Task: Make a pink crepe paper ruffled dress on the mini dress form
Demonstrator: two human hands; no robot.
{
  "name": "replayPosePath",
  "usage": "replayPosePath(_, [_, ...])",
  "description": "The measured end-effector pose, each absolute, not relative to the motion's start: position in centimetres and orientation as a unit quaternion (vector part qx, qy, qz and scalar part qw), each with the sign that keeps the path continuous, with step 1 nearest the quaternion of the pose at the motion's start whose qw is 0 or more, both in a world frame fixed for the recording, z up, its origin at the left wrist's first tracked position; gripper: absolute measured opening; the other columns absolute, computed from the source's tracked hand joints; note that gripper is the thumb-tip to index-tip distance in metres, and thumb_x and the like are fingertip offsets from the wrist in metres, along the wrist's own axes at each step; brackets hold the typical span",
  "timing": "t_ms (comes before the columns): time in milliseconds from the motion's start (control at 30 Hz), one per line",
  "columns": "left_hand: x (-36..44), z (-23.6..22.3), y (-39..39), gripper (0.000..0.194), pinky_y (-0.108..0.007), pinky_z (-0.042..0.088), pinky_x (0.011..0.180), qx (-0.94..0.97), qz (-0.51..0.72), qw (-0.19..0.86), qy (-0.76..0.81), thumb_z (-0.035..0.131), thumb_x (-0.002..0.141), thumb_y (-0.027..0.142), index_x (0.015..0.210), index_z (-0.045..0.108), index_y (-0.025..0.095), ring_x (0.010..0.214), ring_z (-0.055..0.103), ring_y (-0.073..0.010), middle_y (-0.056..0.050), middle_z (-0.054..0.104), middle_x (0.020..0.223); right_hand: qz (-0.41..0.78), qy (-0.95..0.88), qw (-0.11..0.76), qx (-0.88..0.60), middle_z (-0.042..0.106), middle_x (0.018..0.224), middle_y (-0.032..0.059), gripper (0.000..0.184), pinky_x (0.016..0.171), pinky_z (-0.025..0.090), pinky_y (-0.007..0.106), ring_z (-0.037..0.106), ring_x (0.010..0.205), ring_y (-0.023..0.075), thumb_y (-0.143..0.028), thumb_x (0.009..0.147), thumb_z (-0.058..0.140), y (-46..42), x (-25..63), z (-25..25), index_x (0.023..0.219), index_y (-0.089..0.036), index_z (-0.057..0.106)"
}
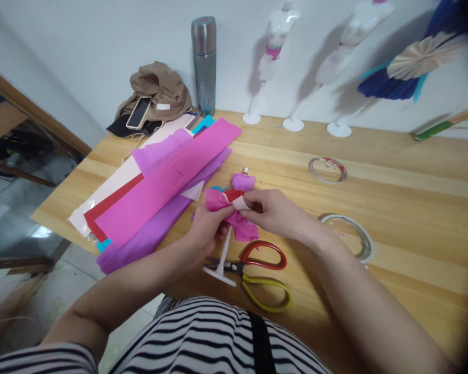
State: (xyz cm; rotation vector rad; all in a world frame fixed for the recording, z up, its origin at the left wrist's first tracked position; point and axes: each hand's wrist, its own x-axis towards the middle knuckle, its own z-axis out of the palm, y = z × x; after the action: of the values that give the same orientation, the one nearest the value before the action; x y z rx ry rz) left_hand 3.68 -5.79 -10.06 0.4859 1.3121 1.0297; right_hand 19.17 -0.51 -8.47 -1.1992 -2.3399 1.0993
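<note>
In front of me a small dress-form figure on a white stand (225,249) tilts over the table, its upper part wrapped in coloured paper. Pink crepe paper (246,228) flares out around it, with a red piece (234,195) and a bunched purple piece (244,182) beyond. My left hand (208,226) is closed around the figure and the pink paper; its fingertips are partly hidden. Between thumb and fingers, my right hand (275,212) pinches a short white strip (239,203) against the paper. Scissors (263,255) with red and yellow handles lie close below, behind the stand.
Stacked crepe sheets (167,182) cover the table's left side, near a phone (139,112), brown cloth (161,88) and a flask (204,67). Several dress forms (271,57) stand along the wall. A tape roll (364,241), a thinner ring (327,170) and a green-handled knife (432,130) lie right.
</note>
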Motion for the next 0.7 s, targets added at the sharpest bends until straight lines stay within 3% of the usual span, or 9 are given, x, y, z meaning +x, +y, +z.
replayPosePath(233, [3.6, -10.0, -6.0, 0.019, -0.017, 0.026, 0.036, 0.185, 0.439, 0.685, 0.551, 0.068, 0.073, 0.021, 0.063, 0.054, 0.014, 0.033, 0.041, -0.0052, 0.004, 0.051, 0.045, 0.400, -0.810, 0.137, -0.406, 0.047, 0.058, -0.0031, 0.020, 0.054, 0.030, 0.026, 0.041, 0.056, 0.0122, -0.018, 0.079, 0.055, -0.5, 19.1, -8.2, 0.062, -0.021, 0.046])
replayPosePath(433, [3.2, -10.1, -6.3, 0.020, -0.020, 0.027, 0.035, 0.186, 0.450, 0.701, 0.521, 0.069, 0.075, 0.031, 0.069, 0.058, 0.015, 0.035, 0.042, -0.0068, 0.004, 0.051, 0.048, 0.441, -0.799, 0.131, -0.387, 0.053, 0.060, -0.0021, 0.005, 0.054, 0.035, 0.026, 0.046, 0.057, 0.0133, -0.021, 0.079, 0.056, -0.7, 19.5, -7.8, 0.076, -0.020, 0.060])
replayPosePath(600, [2.7, -9.9, -6.7, 0.031, -0.020, 0.031, 0.038, 0.243, 0.430, 0.673, 0.550, 0.064, 0.078, 0.042, 0.064, 0.058, 0.015, 0.038, 0.046, -0.0089, 0.000, 0.052, 0.046, 0.478, -0.793, 0.130, -0.354, 0.053, 0.062, -0.0028, 0.016, 0.054, 0.036, 0.026, 0.045, 0.056, 0.0126, -0.031, 0.083, 0.058, -0.5, 20.4, -7.3, 0.084, -0.018, 0.066])
replayPosePath(700, [2.4, -9.6, -6.7, 0.031, -0.020, 0.032, 0.038, 0.277, 0.440, 0.631, 0.576, 0.067, 0.077, 0.042, 0.062, 0.056, 0.016, 0.038, 0.047, -0.0091, 0.000, 0.053, 0.046, 0.492, -0.765, 0.172, -0.379, 0.060, 0.068, 0.0012, 0.022, 0.058, 0.040, 0.028, 0.051, 0.061, 0.0148, -0.036, 0.084, 0.056, -0.1, 20.7, -7.6, 0.083, -0.016, 0.067])
